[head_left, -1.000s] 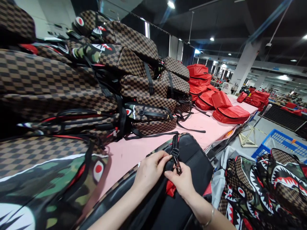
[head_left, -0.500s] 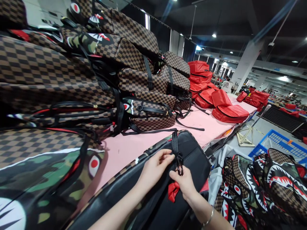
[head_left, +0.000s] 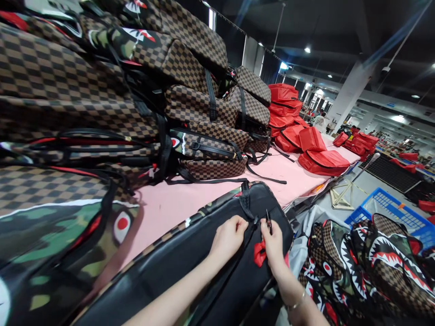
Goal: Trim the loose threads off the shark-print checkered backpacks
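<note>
A pink surface [head_left: 190, 201] is running from the lower left toward the right middle of the frame, and checkered bags [head_left: 112, 86] are stacking high across the upper left. Red bags [head_left: 306, 140] are piling at the far end of it, right of centre. The room behind is opening into a dark hall with ceiling lights and a white pillar [head_left: 350, 95] at upper right. A blue crate [head_left: 390, 208] is sitting on the floor at right, and shark-print bags [head_left: 370, 267] are heaping in the lower right corner.

Down at bottom centre, a black bag [head_left: 190, 258] is lying across the near edge of the surface. The left hand [head_left: 229, 235] is curling shut, pinching the black strap [head_left: 246, 206] where it is crossing the bag's top. The right hand [head_left: 273, 244], bracelet on the wrist, is closing its grip too, fingers holding a small dark piece [head_left: 268, 220] upright just beside the strap; what that piece is I cannot tell. A red tab [head_left: 260, 253] is sticking out between the two hands, touching the right one.
</note>
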The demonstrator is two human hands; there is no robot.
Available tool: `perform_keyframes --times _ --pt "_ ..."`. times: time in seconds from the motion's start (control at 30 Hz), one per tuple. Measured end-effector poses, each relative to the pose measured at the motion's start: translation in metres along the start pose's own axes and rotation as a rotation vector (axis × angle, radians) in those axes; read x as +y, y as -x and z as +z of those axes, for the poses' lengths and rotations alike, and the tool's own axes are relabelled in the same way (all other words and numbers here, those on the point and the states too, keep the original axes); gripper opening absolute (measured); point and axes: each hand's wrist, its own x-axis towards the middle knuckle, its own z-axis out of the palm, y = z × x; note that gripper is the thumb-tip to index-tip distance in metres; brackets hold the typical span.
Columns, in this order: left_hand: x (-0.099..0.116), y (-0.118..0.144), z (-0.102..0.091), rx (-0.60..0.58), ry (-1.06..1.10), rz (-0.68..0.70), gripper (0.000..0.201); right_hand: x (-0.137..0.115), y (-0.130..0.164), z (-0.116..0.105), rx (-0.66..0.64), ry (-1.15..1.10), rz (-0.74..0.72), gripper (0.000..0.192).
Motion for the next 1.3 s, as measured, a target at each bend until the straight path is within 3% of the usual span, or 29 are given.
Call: perform_keyframes --times 0.07,0.17,0.33,0.5,0.77,0.97,1.1,1.23,1.3 --pt "-0.002 0.008 0.009 0.002 0.041 -0.031 0.016 -0.008 -0.016 -0.007 -0.041 0.157 -0.046 0.032" --pt "-0.004 0.022 0.020 0.006 0.127 -0.082 0.015 -0.013 -0.031 -0.008 -0.219 0.275 -0.021 0.035" --pt "-0.013 0.037 0.030 0.116 0.305 -0.179 0.023 -0.008 -0.033 0.008 -0.380 0.170 0.040 0.038" --pt "-0.018 0.032 0.022 0.261 0.390 -0.175 0.035 -0.009 -0.025 0.023 -0.441 -0.037 0.101 0.045" --pt "-0.014 0.023 0.014 0.260 0.421 -0.066 0.029 -0.010 -0.017 0.024 -0.430 -0.149 0.120 0.040" --pt "-0.012 0.027 0.014 0.276 0.238 -0.065 0.026 -0.016 -0.012 0.015 -0.179 0.185 -0.041 0.024" --pt "-0.015 0.028 0.015 0.293 0.181 -0.018 0.027 -0.025 -0.013 0.012 -0.228 0.372 -0.233 0.011" --pt "-0.016 0.027 0.014 0.308 0.162 -0.002 0.030 -0.025 -0.008 0.014 -0.238 0.675 -0.553 0.021" --pt "-0.017 0.027 0.014 0.292 0.165 -0.012 0.033 -0.024 -0.003 0.015 -0.206 0.725 -0.623 0.023"
